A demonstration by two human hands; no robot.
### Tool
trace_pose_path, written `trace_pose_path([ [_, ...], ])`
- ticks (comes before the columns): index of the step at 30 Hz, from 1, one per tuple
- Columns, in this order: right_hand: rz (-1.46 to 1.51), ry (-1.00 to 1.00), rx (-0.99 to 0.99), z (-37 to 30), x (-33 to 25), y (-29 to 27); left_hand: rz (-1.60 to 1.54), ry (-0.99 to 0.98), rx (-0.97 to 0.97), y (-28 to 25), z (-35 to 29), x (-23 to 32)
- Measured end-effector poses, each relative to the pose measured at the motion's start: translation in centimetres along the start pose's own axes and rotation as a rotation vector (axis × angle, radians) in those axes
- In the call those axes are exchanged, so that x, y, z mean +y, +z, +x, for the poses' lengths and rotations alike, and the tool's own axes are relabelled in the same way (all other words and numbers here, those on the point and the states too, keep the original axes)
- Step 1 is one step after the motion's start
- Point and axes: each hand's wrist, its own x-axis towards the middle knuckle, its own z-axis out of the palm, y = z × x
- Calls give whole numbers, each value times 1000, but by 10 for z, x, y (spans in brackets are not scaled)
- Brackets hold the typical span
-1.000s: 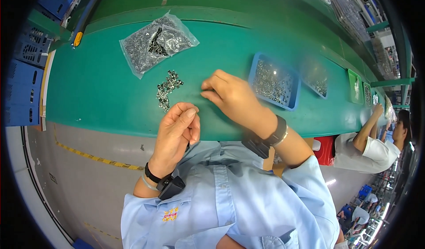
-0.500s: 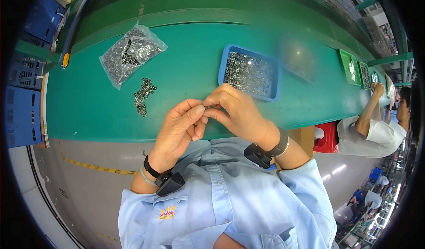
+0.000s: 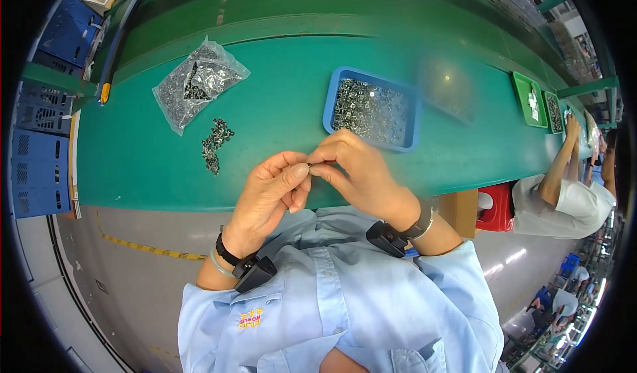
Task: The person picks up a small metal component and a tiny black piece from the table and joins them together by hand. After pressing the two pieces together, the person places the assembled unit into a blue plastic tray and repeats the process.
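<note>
My left hand and my right hand meet above the near edge of the green table, fingertips pinched together. Between them is a small dark metal piece, mostly covered by the fingers, so its exact kind does not show. Beyond my right hand stands a blue tray holding many small shiny metal parts. A loose pile of similar small metal parts lies on the table to the left of my hands. Farther back, a clear plastic bag is full of such parts.
Blue crates are stacked at the far left. A green tray and a second small tray of parts sit at the right end, near a co-worker in a white shirt. A red stool and a cardboard box stand below the table edge.
My fingertips have drawn closer together around the small piece, and less of it shows. The view has shifted slightly; the tray, bag and pile stay in place on the table.
</note>
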Motion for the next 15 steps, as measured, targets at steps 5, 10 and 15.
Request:
trace_pose_path([
  [5,76,67,13,-1,-3,0,21,35,2,0,0,0],
  [10,153,123,4,-4,-2,-2,57,38,-4,0,0,0],
  [15,20,38,45,-5,-1,1,63,54,62,12,-4,4],
])
